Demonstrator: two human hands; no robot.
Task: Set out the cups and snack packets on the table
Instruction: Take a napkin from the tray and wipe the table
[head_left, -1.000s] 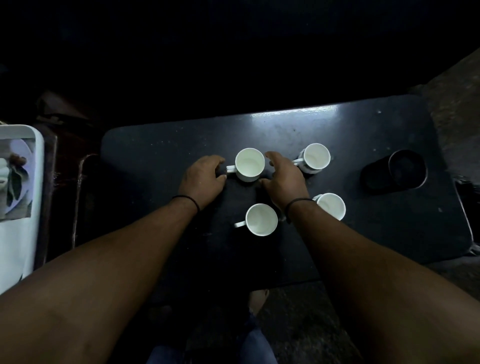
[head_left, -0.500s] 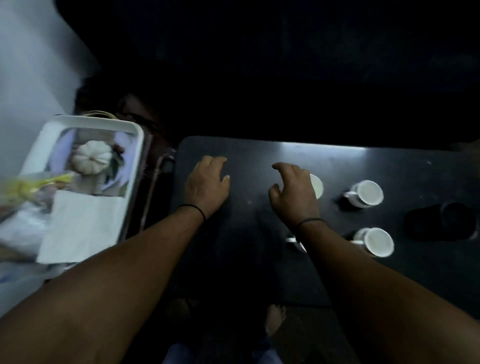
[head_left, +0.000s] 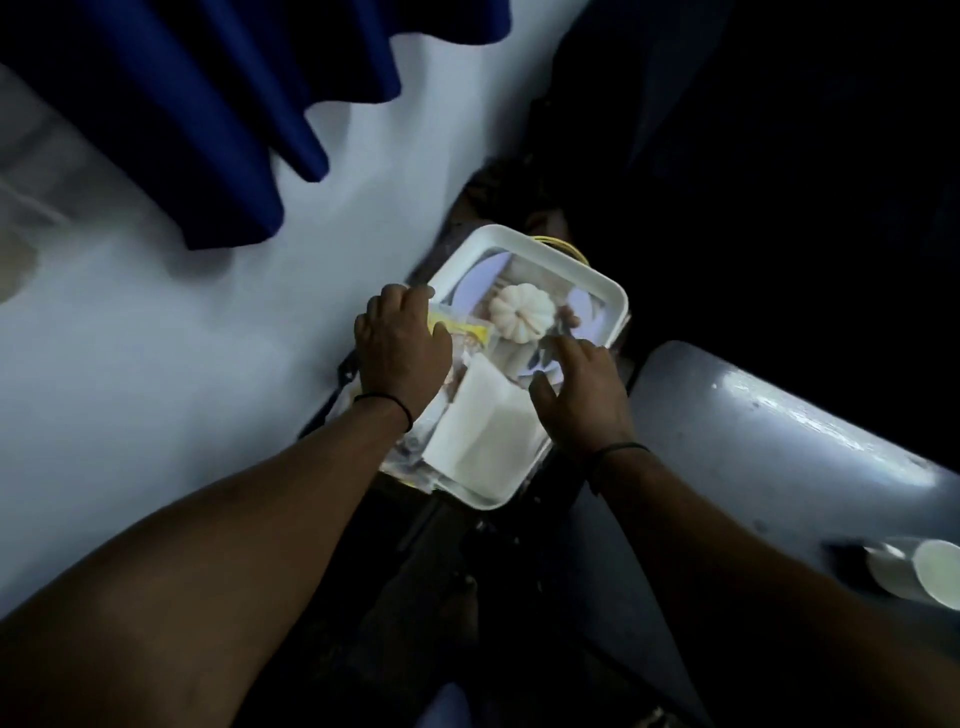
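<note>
A white tray (head_left: 613, 296) with a white pumpkin picture on its floor stands left of the dark table (head_left: 779, 441). A yellow snack packet (head_left: 462, 328) lies at the tray's left side, with clear packets (head_left: 415, 449) lower down. My left hand (head_left: 400, 345) is on the yellow packet, fingers curled over its far end and thumb on it. My right hand (head_left: 584, 397) hovers over the tray's right half with fingers spread, holding nothing. Two white cups (head_left: 935, 577) show on the table at the frame's right edge.
A folded white napkin (head_left: 483, 431) lies in the tray's near half. A pale wall (head_left: 156, 338) and a blue curtain (head_left: 197, 114) are to the left. The gap between tray and table is dark, with a chair frame dimly seen.
My view has swung left from the table to the tray. Both hands left the cups and moved onto the tray; my left hand has come down on the yellow packet.
</note>
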